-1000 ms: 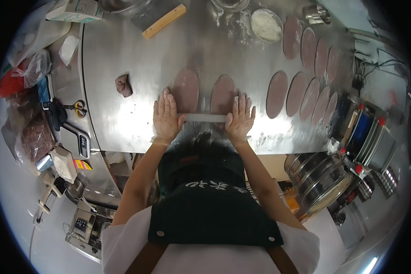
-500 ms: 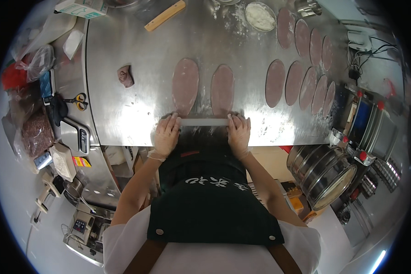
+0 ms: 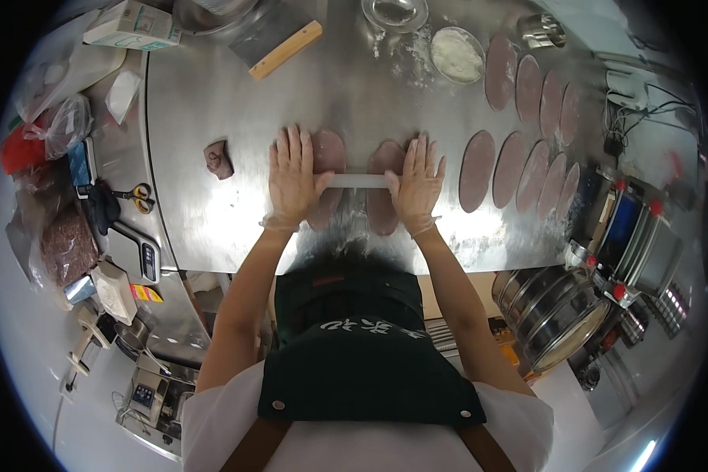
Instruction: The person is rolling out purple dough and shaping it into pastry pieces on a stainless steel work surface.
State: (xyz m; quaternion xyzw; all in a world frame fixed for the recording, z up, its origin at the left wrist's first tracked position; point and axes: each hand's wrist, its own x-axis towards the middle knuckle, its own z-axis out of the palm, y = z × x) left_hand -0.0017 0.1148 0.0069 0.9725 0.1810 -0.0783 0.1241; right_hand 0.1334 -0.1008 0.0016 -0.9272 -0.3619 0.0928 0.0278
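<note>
A white rolling pin [image 3: 359, 181] lies crosswise over two flat, elongated pieces of pinkish-purple dough, the left piece [image 3: 329, 152] and the right piece [image 3: 382, 216]. My left hand [image 3: 293, 179], in a clear glove, rests flat over the pin's left end with its fingers stretched forward. At the pin's right end my right hand [image 3: 418, 186] lies the same way, gloved, fingers spread and thumb pointing inward. Both palms hide the pin's ends. Off to the left is a small rolled lump of the same dough [image 3: 219, 160].
Rows of flat dough ovals [image 3: 477, 171] lie to the right on the steel table [image 3: 212, 94]. Beyond are a bowl of flour [image 3: 457, 55], a wooden-handled scraper [image 3: 285, 50] and a metal cutter [image 3: 541, 31]. Scissors [image 3: 140, 198] and a scale [image 3: 134, 250] sit left; stacked round sieves [image 3: 554, 318] stand lower right.
Both hands have moved forward, away from me, and their curled fingers have straightened. The rolling pin has gone from the dough's near ends to around its middle.
</note>
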